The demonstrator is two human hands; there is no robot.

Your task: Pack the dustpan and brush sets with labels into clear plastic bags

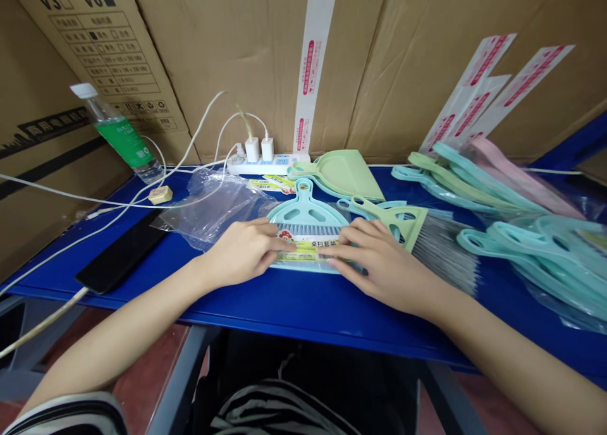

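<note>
A light blue dustpan and brush set [308,214] lies flat in front of me, with grey bristles and a yellow-and-white label card [306,248] across its lower part. Clear plastic seems to cover it. My left hand [246,253] has its fingers bent and closed at the left side of the set, fingertips on the card. On the opposite side, my right hand [374,264] grips the right edge, its index finger and thumb reaching over the card. The fingers hide both side edges of the pan.
Green dustpan [348,172], green brush [403,223] with grey bristles, stacked pans [478,176] and bagged blue sets [554,258] lie behind and right. Left are a clear plastic bag [222,201], black phone [121,251], cables and tilted bottle [123,138]. A power strip [279,164] sits by cardboard boxes.
</note>
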